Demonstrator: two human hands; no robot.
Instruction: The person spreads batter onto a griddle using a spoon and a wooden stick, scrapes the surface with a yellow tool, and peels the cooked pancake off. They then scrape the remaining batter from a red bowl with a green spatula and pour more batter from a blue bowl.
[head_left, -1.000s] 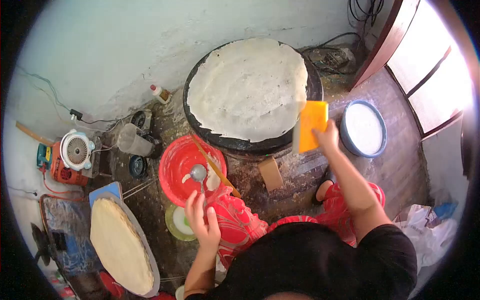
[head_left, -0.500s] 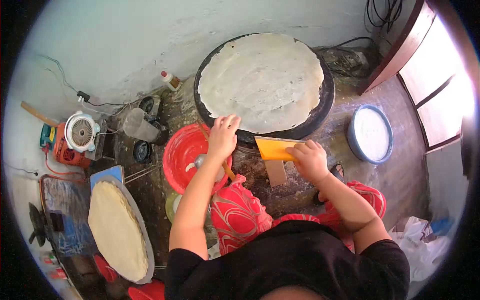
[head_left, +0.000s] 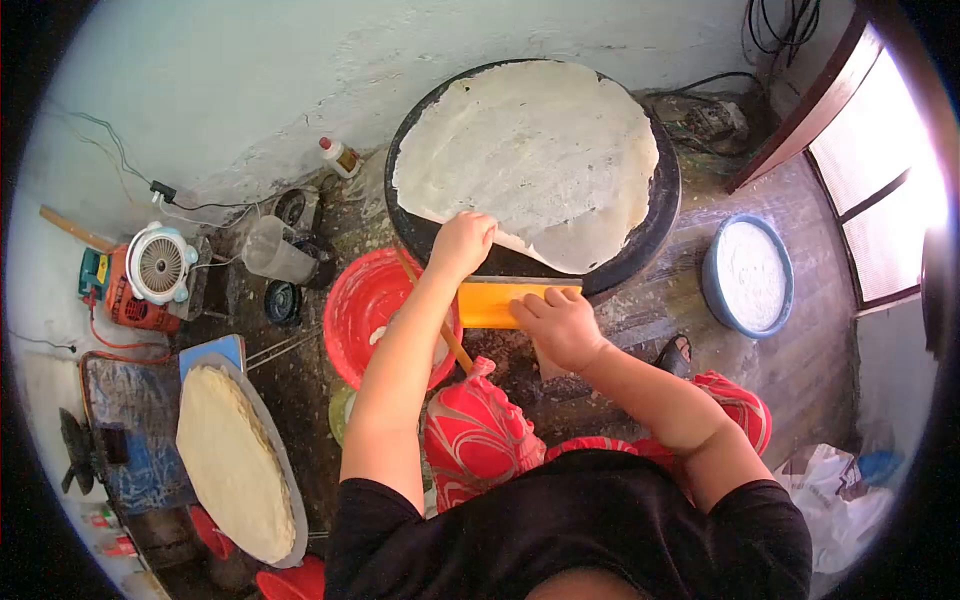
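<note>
A large thin pale pancake covers most of a round black griddle near the wall. At its front left edge, my left hand is closed in a pinch on the pancake, and the rim beside it is slightly lifted. My right hand grips a yellow scraper just in front of the griddle, its straight edge along the griddle's near side. Below my left forearm is a red basin with a wooden stick across it; the forearm hides part of both.
At left, a stack of thin pancakes rests on a round board. A small fan, a clear pitcher and a bottle stand along the wall. To the right is a blue basin of white contents; a plastic bag lies nearer.
My left hand has closed on the pancake's edge, which has shifted and lifted a little. My right hand has moved left with the scraper along the griddle's near side.
</note>
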